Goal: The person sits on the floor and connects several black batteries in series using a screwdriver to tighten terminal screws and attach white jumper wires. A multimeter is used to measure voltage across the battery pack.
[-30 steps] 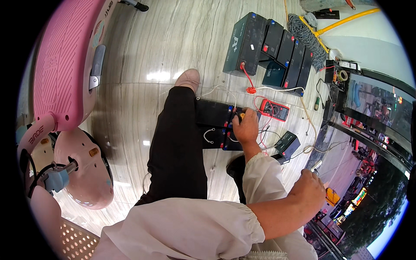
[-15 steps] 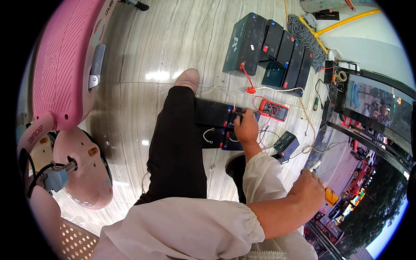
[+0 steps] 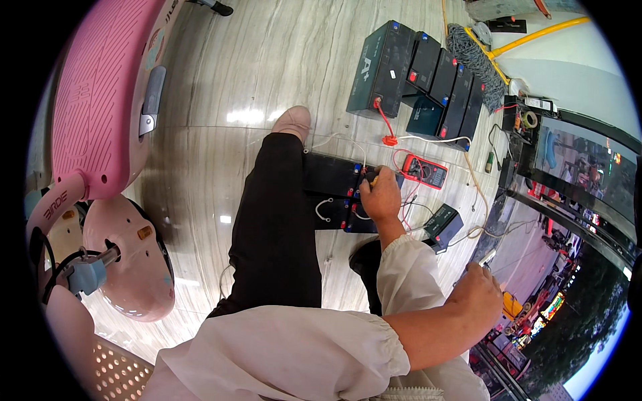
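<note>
My right hand (image 3: 380,199) rests on a flat black battery pack (image 3: 328,177) lying on the floor beside my black-trousered leg. It grips a small yellow-handled tool (image 3: 373,179) at the pack's red and blue terminals, among short white wires. My left hand (image 3: 479,295) is raised off to the right, its forearm crossing over my right sleeve. Its fingers are closed on a thin pale probe-like stick (image 3: 487,258). A red multimeter (image 3: 425,171) lies just right of the pack, with red leads trailing from it.
A row of black batteries (image 3: 418,70) stands further off, with a red wire running from it. A small black box (image 3: 443,224) lies by my dark shoe. A pink scooter (image 3: 100,113) fills the left side. A yellow-handled mop (image 3: 478,57) lies at the top right.
</note>
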The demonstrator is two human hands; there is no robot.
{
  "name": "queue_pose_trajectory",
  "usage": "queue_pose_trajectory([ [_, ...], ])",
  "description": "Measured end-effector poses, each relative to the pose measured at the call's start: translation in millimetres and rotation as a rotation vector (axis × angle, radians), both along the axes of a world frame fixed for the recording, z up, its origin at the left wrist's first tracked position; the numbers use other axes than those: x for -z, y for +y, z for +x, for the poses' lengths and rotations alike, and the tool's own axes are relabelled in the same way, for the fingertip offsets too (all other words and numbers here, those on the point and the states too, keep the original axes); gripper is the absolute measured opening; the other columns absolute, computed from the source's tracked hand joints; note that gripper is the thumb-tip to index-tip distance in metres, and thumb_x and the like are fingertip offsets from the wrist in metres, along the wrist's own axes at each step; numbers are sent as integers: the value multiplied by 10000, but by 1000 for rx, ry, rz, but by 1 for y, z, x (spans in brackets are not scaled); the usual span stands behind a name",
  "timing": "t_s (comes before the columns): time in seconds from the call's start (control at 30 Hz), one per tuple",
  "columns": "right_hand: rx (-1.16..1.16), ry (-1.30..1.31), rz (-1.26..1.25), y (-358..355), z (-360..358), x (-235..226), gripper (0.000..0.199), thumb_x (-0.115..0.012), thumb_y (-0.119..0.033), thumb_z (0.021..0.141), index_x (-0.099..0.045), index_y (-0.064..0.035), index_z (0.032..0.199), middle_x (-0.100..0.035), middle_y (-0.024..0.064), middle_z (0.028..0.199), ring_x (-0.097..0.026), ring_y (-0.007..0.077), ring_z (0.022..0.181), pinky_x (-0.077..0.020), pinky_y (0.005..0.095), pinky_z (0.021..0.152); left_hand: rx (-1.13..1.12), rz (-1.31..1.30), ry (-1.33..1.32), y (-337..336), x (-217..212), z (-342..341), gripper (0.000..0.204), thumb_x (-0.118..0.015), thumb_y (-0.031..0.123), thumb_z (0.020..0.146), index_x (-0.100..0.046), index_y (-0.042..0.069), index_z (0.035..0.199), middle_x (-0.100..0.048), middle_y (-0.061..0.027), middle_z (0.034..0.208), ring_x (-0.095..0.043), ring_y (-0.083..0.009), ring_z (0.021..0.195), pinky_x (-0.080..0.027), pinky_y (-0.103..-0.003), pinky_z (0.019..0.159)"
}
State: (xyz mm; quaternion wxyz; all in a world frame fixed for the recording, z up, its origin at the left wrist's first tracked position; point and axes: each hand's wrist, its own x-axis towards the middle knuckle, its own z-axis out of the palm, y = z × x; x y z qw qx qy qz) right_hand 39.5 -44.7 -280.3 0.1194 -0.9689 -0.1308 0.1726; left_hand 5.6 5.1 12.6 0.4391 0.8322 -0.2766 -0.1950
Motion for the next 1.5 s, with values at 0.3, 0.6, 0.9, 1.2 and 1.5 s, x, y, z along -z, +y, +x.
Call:
queue_pose_trajectory([
  [0.3, -85, -69, 9, -5, 2, 2, 330, -668, -236, 881, -553, -37, 1116, -681, 218, 985, -664, 419, 931, -502, 538, 831, -11, 13, -3, 0, 0, 1, 312, -547, 224, 985, -698, 53, 1198, -724, -55, 1092, -650, -245, 1030, -476, -448, 875],
  [0.6, -87, -142, 54, -6, 1, 6, 324, -681, -289, 897, -574, -31, 1060, -670, 228, 961, -661, 427, 910, -509, 538, 801, -19, 16, -16, -1, -1, 0, 308, -554, 223, 979, -711, 47, 1178, -725, -62, 1093, -652, -240, 1008, -478, -444, 865],
  [0.9, -132, -175, 89, -8, 0, 8, 363, -721, -282, 866, -564, -26, 1069, -639, 229, 1000, -634, 437, 943, -511, 530, 815, -244, -28, -166, -8, 9, -11, 190, -639, 189, 835, -735, 51, 924, -685, -39, 838, -618, -194, 816, -435, -351, 707],
  [1.2, -141, -150, 49, -8, -1, 5, 356, -701, -188, 830, -550, -31, 1111, -612, 223, 1050, -602, 433, 996, -496, 521, 864, 9, -1, 13, 1, -2, 2, 314, -604, 219, 936, -706, 45, 1177, -723, -60, 1097, -652, -241, 1046, -481, -461, 906],
  [1.5, -114, -122, 48, -8, -1, 2, 330, -678, -187, 861, -529, -48, 1121, -630, 214, 1044, -632, 432, 968, -513, 526, 808, -214, -21, -183, -5, 7, -12, 185, -639, 187, 837, -737, 63, 932, -688, -39, 855, -623, -196, 825, -434, -354, 707],
])
